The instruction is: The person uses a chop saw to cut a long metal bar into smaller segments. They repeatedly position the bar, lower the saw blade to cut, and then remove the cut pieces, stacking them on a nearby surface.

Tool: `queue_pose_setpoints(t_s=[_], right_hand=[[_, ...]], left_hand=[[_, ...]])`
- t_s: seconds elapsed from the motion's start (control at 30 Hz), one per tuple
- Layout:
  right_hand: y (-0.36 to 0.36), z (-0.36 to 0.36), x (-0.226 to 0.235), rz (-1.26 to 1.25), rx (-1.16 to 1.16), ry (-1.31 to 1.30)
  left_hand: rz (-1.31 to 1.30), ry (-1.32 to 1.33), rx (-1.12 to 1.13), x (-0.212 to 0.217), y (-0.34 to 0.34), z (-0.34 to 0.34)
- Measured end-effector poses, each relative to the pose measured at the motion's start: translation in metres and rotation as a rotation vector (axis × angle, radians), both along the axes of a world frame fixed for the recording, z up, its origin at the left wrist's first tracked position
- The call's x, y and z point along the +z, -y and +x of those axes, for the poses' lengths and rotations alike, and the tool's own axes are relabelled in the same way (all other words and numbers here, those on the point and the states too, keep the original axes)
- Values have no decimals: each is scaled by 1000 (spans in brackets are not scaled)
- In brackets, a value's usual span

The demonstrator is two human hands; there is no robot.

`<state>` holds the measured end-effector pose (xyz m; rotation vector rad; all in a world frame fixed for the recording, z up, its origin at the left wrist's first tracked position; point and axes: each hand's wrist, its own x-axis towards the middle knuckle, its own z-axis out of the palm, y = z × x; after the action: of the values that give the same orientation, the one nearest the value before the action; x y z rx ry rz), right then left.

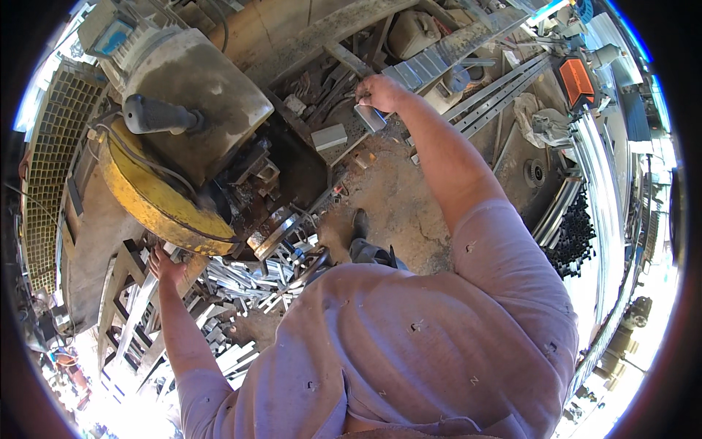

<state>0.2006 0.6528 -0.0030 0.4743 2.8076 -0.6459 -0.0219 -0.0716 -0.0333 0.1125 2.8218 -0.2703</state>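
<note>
My right hand (382, 94) reaches far out, its fingers closed on a short cut piece of metal tube (371, 119). Just beyond it, several similar tube pieces (418, 71) lie side by side in a row on a rail. A small pale metal block (329, 137) rests to its left. On the left, my left hand (167, 267) curls over a long silvery metal bar (136, 316), close under the yellow guard (157, 203) of a cut-off saw. Its grip is partly hidden. The saw's black handle (159, 115) stands above the guard, and a vise (259, 172) sits beside it.
A heap of metal offcuts (245, 282) lies below the saw. Long metal profiles (599, 212) and a bundle of black tubes (570, 238) lie at the right. An orange-and-black box (576, 82) stands at the far right. A yellow grating (55, 168) borders the left.
</note>
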Motion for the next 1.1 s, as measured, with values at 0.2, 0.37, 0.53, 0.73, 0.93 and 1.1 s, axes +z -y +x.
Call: queue_pose_setpoints(t_s=[0.2,0.37,0.53,0.73,0.93,1.1], right_hand=[[-8,-5,-16,31,81,5],[-3,-10,-2,5,112,70],[-1,-10,11,1,92,145],[-5,8,37,114,-69,-95],[-3,18,62,470,-238,145],[13,23,38,519,-384,133]], left_hand=[[11,-34,-58,-8,9,-6],[17,-60,-82,-14,20,-8],[29,-48,-62,-7,7,-5],[-9,-26,-21,-7,4,-5],[-28,-47,-44,-21,26,-10],[-27,-13,-18,-12,10,-8]])
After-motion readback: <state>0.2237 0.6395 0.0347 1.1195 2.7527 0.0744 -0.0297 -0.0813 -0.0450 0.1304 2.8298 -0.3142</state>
